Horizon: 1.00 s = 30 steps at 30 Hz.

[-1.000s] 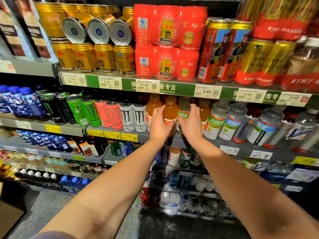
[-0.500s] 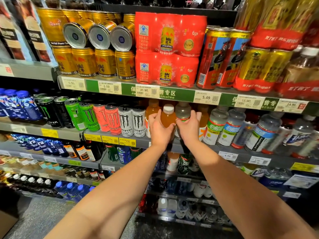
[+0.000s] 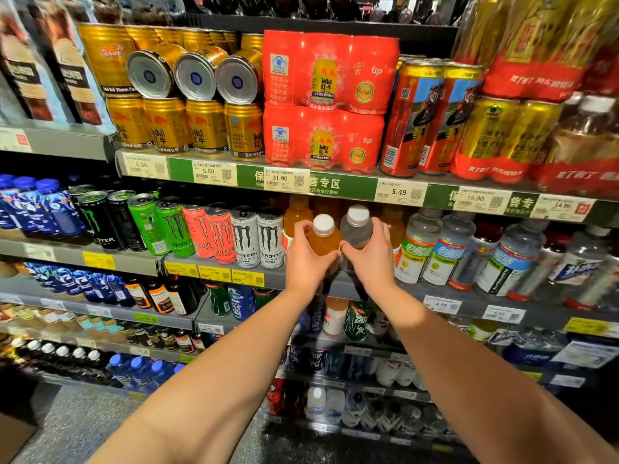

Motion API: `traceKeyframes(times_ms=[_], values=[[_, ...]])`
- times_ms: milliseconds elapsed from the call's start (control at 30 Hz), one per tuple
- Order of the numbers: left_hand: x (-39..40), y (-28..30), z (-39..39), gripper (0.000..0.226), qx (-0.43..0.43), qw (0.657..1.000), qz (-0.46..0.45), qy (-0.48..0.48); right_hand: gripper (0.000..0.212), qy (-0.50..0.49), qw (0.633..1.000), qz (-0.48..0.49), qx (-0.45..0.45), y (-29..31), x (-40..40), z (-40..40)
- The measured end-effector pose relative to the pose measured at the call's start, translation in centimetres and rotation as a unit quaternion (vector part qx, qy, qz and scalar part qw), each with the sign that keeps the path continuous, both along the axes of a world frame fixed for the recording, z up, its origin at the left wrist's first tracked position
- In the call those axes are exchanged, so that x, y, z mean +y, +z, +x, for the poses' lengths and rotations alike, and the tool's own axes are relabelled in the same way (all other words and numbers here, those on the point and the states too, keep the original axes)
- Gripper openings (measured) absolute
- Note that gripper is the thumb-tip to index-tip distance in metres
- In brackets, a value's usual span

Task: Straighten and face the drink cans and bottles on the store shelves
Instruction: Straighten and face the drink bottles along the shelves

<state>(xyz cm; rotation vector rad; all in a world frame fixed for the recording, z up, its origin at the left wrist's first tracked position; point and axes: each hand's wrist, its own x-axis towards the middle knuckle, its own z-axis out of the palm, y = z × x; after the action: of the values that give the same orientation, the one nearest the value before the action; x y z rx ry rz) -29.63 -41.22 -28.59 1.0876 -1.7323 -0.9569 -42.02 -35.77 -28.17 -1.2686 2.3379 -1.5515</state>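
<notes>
So, 2 bottles being faced on the middle shelf (image 3: 335, 283)

An orange bottle (image 3: 323, 241) is gripped by the left hand (image 3: 306, 259) and a clear bottle (image 3: 356, 231) by the right hand (image 3: 371, 259), fingers curled round each, probably so labels can be turned forward at the shelf edge. Monster cans (image 3: 258, 239) are lined up just left; "RedBull" gold cans (image 3: 187, 127) are stacked above, price tags reading 5.59 and 31.90.

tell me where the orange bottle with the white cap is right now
Head view, middle shelf: the orange bottle is gripped by the left hand, between the white Monster cans and the clear bottle.
</notes>
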Motion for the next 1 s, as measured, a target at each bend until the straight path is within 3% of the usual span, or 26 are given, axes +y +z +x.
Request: traceKeyframes(times_ms=[200, 467, 1000], values=[[-0.4, -0.2, 0.3, 0.075, -0.021, 1.0, -0.005, 0.015, 0.073, -0.02, 0.999, -0.019, 0.018, -0.8, 1.6, 0.8], [0.0, -0.9, 0.4, 0.077, -0.002, 0.999, -0.001, 0.04, 0.072, -0.004, 0.998, -0.042, -0.045, -2.6, 3.9, 1.0], [-1.5, 1.0, -1.1, 0.085, -0.106, 0.993, -0.029, 0.031, 0.071, -0.05, 0.988, -0.133, -0.054, -0.4, 5.4, 0.9]])
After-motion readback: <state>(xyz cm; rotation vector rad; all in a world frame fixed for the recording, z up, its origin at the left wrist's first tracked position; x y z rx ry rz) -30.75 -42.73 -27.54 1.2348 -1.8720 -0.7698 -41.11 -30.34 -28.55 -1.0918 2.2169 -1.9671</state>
